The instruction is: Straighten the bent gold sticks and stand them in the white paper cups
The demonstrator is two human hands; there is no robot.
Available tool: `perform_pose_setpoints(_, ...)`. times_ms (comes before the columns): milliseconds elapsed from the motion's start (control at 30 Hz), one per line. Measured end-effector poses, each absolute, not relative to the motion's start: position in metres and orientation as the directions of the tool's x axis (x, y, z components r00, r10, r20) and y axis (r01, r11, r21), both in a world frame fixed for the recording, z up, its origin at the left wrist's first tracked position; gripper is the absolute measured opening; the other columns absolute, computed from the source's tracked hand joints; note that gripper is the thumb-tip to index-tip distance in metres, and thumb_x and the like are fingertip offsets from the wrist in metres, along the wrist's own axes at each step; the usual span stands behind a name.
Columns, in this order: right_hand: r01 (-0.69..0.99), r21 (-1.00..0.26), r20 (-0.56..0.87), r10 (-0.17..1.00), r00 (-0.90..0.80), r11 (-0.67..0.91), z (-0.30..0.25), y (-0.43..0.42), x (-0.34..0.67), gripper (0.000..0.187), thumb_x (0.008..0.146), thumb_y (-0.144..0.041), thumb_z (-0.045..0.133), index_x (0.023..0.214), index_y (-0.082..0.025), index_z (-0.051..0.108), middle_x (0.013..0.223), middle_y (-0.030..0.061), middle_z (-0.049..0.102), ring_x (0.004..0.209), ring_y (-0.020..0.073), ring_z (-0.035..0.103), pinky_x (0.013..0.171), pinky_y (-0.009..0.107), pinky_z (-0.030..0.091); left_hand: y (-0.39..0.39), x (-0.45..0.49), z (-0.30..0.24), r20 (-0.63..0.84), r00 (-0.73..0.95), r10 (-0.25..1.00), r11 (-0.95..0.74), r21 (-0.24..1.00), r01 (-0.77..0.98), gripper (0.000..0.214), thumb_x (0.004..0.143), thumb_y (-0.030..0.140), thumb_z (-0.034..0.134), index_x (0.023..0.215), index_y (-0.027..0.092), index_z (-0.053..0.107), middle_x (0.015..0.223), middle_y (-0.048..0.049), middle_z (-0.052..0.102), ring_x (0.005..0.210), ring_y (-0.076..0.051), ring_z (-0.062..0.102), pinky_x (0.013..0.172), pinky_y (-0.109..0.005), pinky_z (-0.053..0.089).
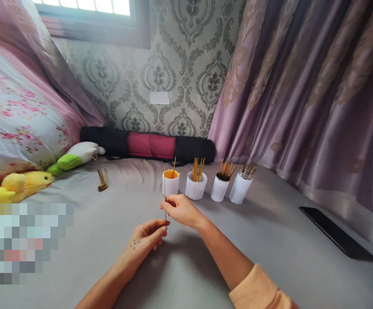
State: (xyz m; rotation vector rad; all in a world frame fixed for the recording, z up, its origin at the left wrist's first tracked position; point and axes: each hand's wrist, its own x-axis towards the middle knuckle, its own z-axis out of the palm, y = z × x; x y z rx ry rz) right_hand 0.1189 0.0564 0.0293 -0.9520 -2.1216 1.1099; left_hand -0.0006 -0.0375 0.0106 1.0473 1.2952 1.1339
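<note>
A thin brown stick [165,184] stands nearly upright between my two hands. My left hand [146,238] pinches its lower end, and my right hand [183,209] grips it higher up with thumb and fingertips. Just beyond the hands is a white cup with an orange inside [170,186], one stick leaning in it. To its right, a wider white cup [195,190] holds several sticks. Further right come a white cup with a dark inside [219,190] and a tilted white-wrapped jar [240,190], both with several sticks. A small bunch of sticks [103,180] lies at the left.
Grey cloth [86,219] covers the surface beneath. A black phone [336,231] lies at the right. Plush toys [77,156] rest at the left by a flowered pillow [19,116]. Along the wall lies a black and maroon roll [150,145]; purple curtains [286,86] hang at the right.
</note>
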Motion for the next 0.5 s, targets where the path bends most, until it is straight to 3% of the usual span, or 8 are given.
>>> perform_pose_setpoints(300, 0.318, -0.852, 0.137, 0.763, -0.632, 0.417, 0.0319, 0.059, 0.1232, 0.029, 0.083, -0.032, 0.041, 0.083, -0.013, 0.063, 0.059, -0.0018, 0.051, 0.053, 0.0068, 0.042, 0.047, 0.017, 0.031, -0.0352, -0.0065, 0.0033, -0.252, 0.106, 0.962, 0.274, 0.878, -0.392, 0.032, 0.071, 0.03, 0.065, 0.096, 0.011, 0.061, 0.071, -0.0026, 0.056, 0.052, -0.004, 0.043, 0.047, -0.016, 0.033)
perform_pose_setpoints(500, 0.31, -0.866, 0.125, 0.77, -0.626, 0.392, 0.0361, 0.0595, 0.1245, 0.028, 0.082, -0.033, 0.042, 0.084, -0.015, 0.063, 0.061, -0.0018, 0.052, 0.052, 0.0067, 0.043, 0.046, 0.017, 0.032, -0.0321, -0.0086, 0.0028, -0.315, 0.103, 0.943, 0.318, 0.771, -0.552, 0.025, 0.069, 0.018, 0.066, 0.092, 0.01, 0.06, 0.073, -0.0046, 0.057, 0.055, -0.004, 0.048, 0.051, -0.015, 0.04)
